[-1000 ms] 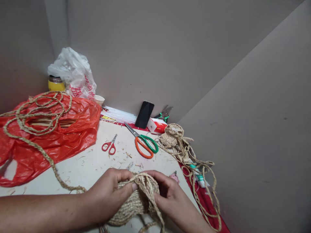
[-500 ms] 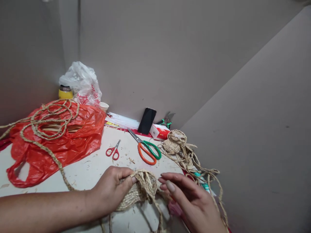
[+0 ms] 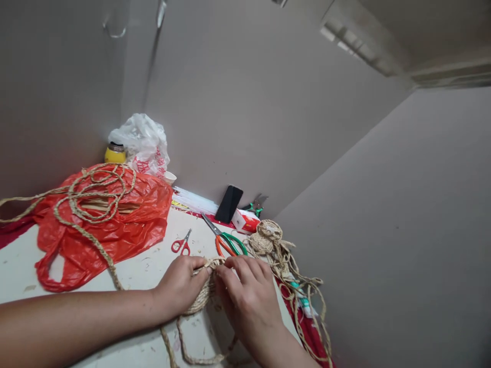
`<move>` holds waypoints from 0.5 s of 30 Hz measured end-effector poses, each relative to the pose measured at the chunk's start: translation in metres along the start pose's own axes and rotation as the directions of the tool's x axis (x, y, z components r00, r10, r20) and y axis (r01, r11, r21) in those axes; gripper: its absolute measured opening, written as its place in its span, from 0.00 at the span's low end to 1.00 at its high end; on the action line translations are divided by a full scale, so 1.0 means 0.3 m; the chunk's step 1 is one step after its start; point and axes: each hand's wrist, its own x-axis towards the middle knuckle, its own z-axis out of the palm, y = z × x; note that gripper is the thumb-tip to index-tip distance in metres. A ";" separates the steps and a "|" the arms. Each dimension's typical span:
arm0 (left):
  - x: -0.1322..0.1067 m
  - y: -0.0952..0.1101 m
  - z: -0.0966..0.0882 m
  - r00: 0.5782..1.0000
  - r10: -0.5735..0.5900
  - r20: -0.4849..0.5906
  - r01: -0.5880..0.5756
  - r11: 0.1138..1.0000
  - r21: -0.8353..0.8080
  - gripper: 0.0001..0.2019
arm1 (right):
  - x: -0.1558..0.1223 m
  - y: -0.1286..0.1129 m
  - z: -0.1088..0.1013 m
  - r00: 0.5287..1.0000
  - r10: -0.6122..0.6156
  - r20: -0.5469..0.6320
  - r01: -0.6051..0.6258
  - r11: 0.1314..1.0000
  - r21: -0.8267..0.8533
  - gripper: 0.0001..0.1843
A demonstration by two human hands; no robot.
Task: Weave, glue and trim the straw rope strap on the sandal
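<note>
A coiled piece of braided straw rope [image 3: 200, 301] is held just above the table near its front. My left hand [image 3: 180, 286] pinches its upper left edge between thumb and fingers. Over its right side, my right hand [image 3: 249, 291] is closed, fingertips and thumb pressed at the top rim; it hides much of the piece. Loose ends of straw braid [image 3: 187, 352] hang below onto the table. Just beyond the hands lie large scissors [image 3: 226, 243] with orange and green handles, partly covered, and small red scissors [image 3: 181, 245].
A red plastic bag [image 3: 141, 230] bears a looped straw braid [image 3: 92, 207] at left. Behind it are a yellow-lidded jar [image 3: 115, 153] and a white bag [image 3: 143, 138]. A phone [image 3: 229, 204], pruning shears [image 3: 257, 205], a red-white box [image 3: 246, 221] and more coiled straw [image 3: 268, 237] line the wall side.
My right hand has moved left from beside the straw piece and closed on its rim. My left hand keeps its pinch. The camera view has tilted and shifted.
</note>
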 end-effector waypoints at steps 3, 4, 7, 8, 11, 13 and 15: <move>-0.003 -0.001 -0.003 1.000 0.000 -0.010 0.000 1.000 -0.025 0.13 | 0.009 -0.001 0.030 0.999 -0.026 0.019 0.027 0.999 -0.043 0.06; -0.003 0.000 -0.004 1.000 0.000 -0.014 0.000 1.000 -0.026 0.13 | 0.012 -0.001 0.035 0.999 -0.038 0.017 0.039 0.998 -0.051 0.05; -0.005 0.001 -0.003 1.000 0.000 -0.023 0.000 1.000 -0.020 0.12 | 0.025 0.002 0.040 0.997 -0.065 0.036 0.067 0.995 -0.073 0.03; -0.005 0.001 -0.002 1.000 0.000 -0.024 -0.001 1.000 -0.019 0.11 | 0.030 0.002 0.040 0.996 -0.070 0.049 0.074 0.994 -0.083 0.03; -0.005 0.005 0.004 1.000 -0.003 -0.028 0.003 1.000 -0.022 0.11 | 0.041 0.003 0.040 0.994 -0.065 0.087 0.075 0.990 -0.116 0.05; -0.006 0.008 0.007 0.999 -0.009 -0.034 0.008 0.999 -0.033 0.11 | 0.047 -0.001 0.043 0.995 -0.034 0.097 0.046 0.990 -0.132 0.07; -0.006 0.008 0.009 0.999 -0.016 -0.044 0.013 0.998 -0.059 0.10 | 0.054 -0.013 0.053 0.995 0.018 0.094 -0.004 0.989 -0.146 0.06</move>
